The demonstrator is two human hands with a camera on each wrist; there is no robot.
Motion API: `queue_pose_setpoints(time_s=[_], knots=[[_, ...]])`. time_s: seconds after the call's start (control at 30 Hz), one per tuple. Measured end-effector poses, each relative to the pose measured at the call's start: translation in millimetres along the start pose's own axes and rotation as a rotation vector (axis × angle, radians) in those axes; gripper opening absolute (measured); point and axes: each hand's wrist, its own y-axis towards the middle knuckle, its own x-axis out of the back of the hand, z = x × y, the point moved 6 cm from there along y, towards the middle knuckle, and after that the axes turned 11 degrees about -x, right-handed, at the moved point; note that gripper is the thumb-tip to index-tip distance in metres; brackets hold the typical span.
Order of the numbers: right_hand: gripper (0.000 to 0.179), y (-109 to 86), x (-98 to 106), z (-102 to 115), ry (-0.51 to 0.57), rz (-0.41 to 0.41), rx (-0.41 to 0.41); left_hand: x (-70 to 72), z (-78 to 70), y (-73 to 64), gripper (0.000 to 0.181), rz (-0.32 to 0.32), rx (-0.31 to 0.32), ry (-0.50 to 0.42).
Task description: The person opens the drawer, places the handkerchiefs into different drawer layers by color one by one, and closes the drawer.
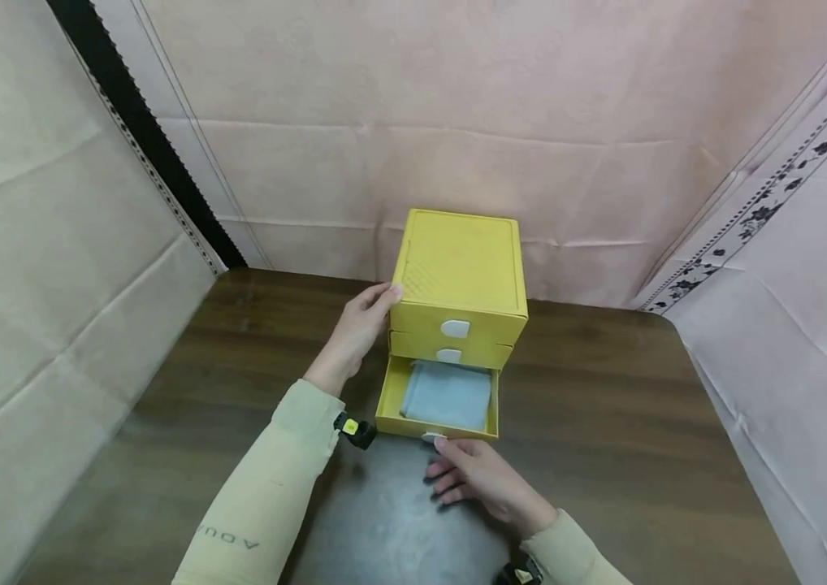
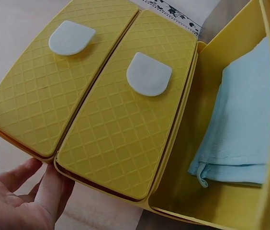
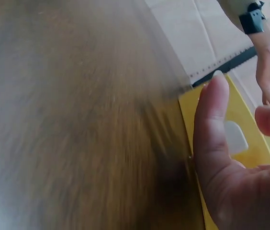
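Note:
A small yellow drawer cabinet (image 1: 461,256) stands on the table, its bottom drawer (image 1: 384,402) pulled out. Inside that drawer lies a folded light-blue cloth (image 1: 448,396), with a small loop at one corner in the left wrist view. My left hand (image 1: 358,329) rests against the cabinet's left side, one finger at the upper front edge. At the drawer's front is my right hand (image 1: 482,479), its fingertips close to the white knob (image 3: 234,138). In the right wrist view thumb and finger stand apart, and the knob shows behind them.
Two upper drawers, the top one (image 1: 421,317) and the middle one (image 1: 413,348), are closed and have white knobs. The brown wooden table (image 1: 618,422) extends on both sides. Pale cloth (image 1: 421,97) hangs behind and at the sides.

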Motion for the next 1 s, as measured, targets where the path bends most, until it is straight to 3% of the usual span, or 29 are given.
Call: queue_pose_setpoints(time_s=[0.23, 0.47, 0.63, 0.87, 1.0], knots=[[0.059, 3.0, -1, 3, 0.064, -0.018, 0.015, -10.2, -7.9, -2.4, 0.071, 0.019, -0.028, 0.009], [0.056, 11.6, 5, 14, 0.098, -0.081, 0.029, -5.9, -9.0, -9.5, 0.069, 0.014, -0.002, 0.024], [0.053, 24.2, 6, 26, 0.112, -0.114, 0.027, -1.9, -9.6, -10.5, 0.069, 0.022, -0.016, 0.026], [0.05, 42.7, 24, 37, 0.095, -0.174, -0.003, -2.8, -2.5, -16.5, 0.062, 0.042, -0.013, 0.004], [0.049, 50.0, 27, 42, 0.115, -0.188, 0.001, -2.9, -1.9, -18.9, 0.061, 0.023, -0.032, -0.016]])
